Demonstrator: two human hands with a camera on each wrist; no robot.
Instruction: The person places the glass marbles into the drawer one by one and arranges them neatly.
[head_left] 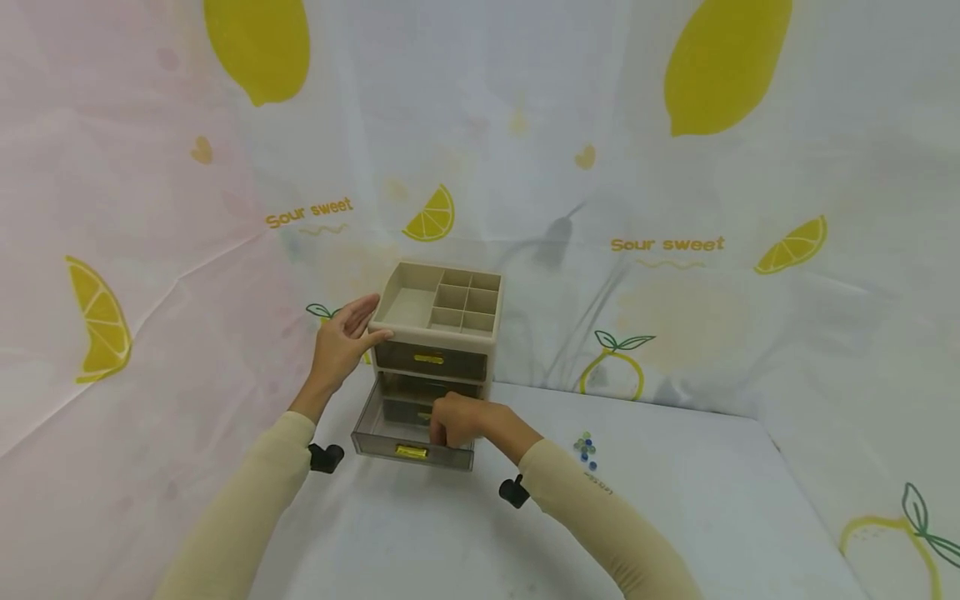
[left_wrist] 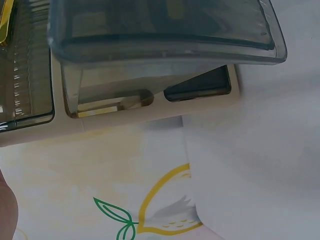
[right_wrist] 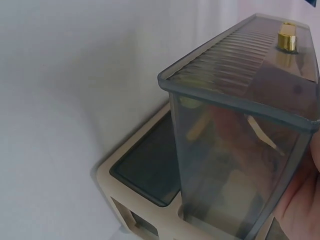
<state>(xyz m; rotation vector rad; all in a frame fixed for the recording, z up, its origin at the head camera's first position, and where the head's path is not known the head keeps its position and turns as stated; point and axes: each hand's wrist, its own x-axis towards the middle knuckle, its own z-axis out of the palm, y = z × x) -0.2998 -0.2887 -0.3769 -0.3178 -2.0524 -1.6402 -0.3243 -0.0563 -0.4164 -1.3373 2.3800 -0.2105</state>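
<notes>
A beige desktop organizer stands near the back wall, with a translucent grey drawer pulled out of its front. My left hand rests against the organizer's upper left side, fingers fairly straight and thumb on the front rim. My right hand reaches down into the drawer with bent fingers. In the right wrist view, fingers show blurred through the drawer's wall, and part of the hand is at the right edge. I cannot tell whether those fingertips hold anything.
Several small green and blue glass beads lie on the white table right of the organizer. A closed upper drawer sits above the pulled-out one. Open compartments top the organizer. A lemon-printed cloth hangs behind.
</notes>
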